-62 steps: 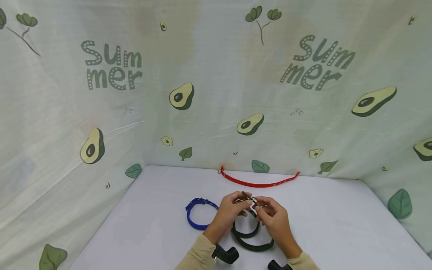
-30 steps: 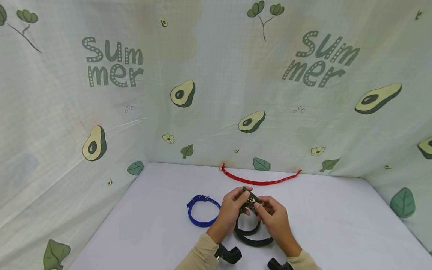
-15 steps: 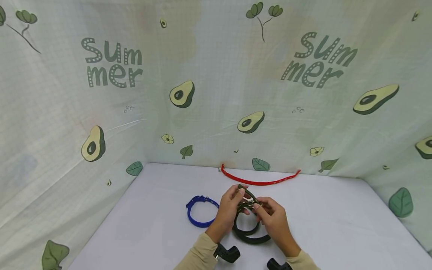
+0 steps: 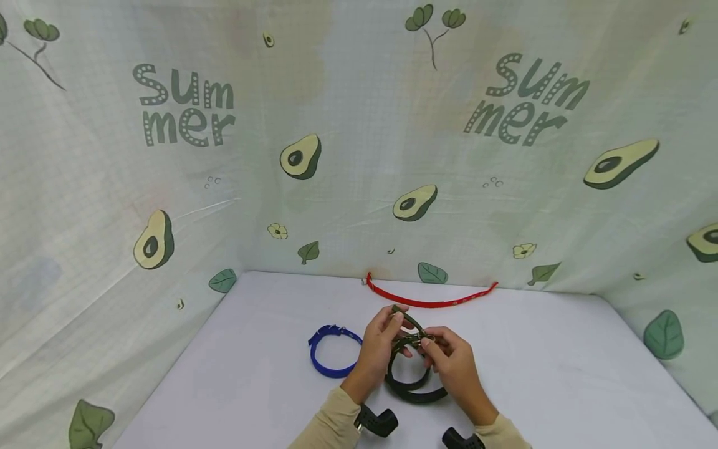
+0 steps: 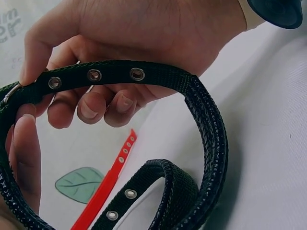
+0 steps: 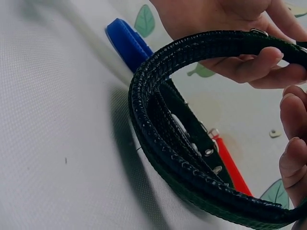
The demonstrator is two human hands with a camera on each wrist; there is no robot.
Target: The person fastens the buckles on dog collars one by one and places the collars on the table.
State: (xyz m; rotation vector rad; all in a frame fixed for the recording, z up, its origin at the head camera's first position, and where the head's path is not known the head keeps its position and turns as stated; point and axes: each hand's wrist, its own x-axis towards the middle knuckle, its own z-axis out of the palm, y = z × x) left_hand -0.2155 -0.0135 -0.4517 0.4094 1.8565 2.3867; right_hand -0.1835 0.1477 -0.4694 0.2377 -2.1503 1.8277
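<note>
A dark green-black collar (image 5: 214,139) with metal eyelets and a padded band is held up in a loop between both hands. My left hand (image 4: 374,352) pinches its strap near the metal fitting, thumb against fingers. Facing it, my right hand (image 4: 457,368) pinches the strap near the same metal parts. Fingers cover much of the fitting, so how the strap runs through it cannot be told. Below the hands, what looks like a second dark collar (image 5: 122,201) with eyelets lies curled on the white table.
A blue collar (image 4: 315,360), closed in a ring, lies left of the hands. A red collar (image 4: 432,305) stretches along the table's back edge near the patterned cloth (image 4: 348,206). Black wrist mounts (image 4: 378,423) sit below both hands.
The strap end by my left hand has risen and now bows in an arc toward the right hand. My left hand has shifted slightly up and left; the right stays nearly in place.
</note>
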